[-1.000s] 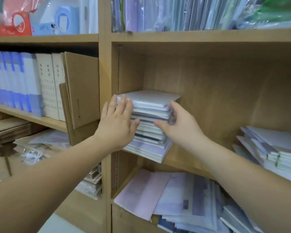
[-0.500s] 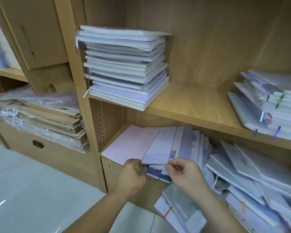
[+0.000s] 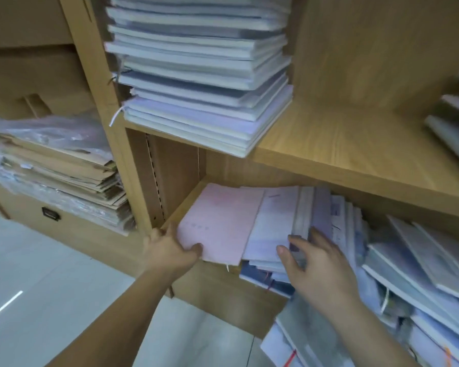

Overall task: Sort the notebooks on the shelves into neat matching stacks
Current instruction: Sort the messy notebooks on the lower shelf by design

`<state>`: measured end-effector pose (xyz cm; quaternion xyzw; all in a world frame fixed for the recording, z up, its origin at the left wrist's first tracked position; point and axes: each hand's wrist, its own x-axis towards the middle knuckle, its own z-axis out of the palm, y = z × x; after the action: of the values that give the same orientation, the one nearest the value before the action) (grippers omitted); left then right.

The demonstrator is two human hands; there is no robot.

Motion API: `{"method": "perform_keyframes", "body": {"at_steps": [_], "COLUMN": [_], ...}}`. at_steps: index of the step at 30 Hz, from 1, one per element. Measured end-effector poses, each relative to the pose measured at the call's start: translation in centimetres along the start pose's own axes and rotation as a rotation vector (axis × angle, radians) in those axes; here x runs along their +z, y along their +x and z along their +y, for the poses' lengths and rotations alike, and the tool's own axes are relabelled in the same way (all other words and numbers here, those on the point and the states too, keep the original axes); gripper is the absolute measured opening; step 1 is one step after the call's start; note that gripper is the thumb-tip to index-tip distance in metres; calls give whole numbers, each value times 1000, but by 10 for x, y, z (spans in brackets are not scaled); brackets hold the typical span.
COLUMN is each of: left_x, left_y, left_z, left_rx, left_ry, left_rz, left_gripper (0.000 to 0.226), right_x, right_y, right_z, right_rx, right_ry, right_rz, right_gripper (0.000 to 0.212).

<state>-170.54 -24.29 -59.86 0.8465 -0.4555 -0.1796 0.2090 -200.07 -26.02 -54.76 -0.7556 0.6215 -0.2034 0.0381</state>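
A tall, squared stack of pale notebooks [image 3: 202, 75] stands on the upper shelf [image 3: 355, 147], overhanging its front edge. On the lower shelf lies a loose spread of notebooks. My left hand [image 3: 170, 247] grips the front left corner of the pink notebook [image 3: 220, 221] on top of that spread, thumb on the cover. My right hand [image 3: 318, 268] rests with spread fingers on the lilac and grey notebooks [image 3: 273, 221] beside it. To the right, more notebooks [image 3: 421, 260] lie in a slanted, untidy heap.
A second messy pile of notebooks [image 3: 456, 120] sits at the right end of the upper shelf. Left of the upright post [image 3: 109, 115] lie plastic-wrapped brown paper stacks [image 3: 59, 176] above a drawer [image 3: 51, 213]. Pale floor [image 3: 37, 287] lies below.
My hands left the tall upper stack and dropped to the lower shelf. The view moved down and closer. My left hand now holds the pink notebook's corner; my right lies on the neighbouring ones.
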Motion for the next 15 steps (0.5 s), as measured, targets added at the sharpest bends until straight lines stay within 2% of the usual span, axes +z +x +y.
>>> {"method": "perform_keyframes", "body": {"at_steps": [3, 5, 7, 12, 15], "left_x": [9, 15, 18, 27, 26], "left_y": [-5, -7, -11, -18, -15], "left_z": [5, 16, 31, 54, 59], "left_rx": [-12, -5, 15, 33, 44], "left_ry": [-313, -355, -301, -275, -278], "left_rz": [-111, -108, -121, -194, -227], "left_gripper": [54, 49, 47, 47, 64], "right_x": [3, 4, 2, -5, -8], "right_y": [6, 6, 6, 12, 10], "right_z": [4, 7, 8, 12, 8], "right_rx": [17, 1, 3, 66, 56], "right_ry": [9, 49, 102, 209, 157], "right_rz": [24, 65, 78, 77, 55], "right_gripper": [59, 51, 48, 77, 81]}}
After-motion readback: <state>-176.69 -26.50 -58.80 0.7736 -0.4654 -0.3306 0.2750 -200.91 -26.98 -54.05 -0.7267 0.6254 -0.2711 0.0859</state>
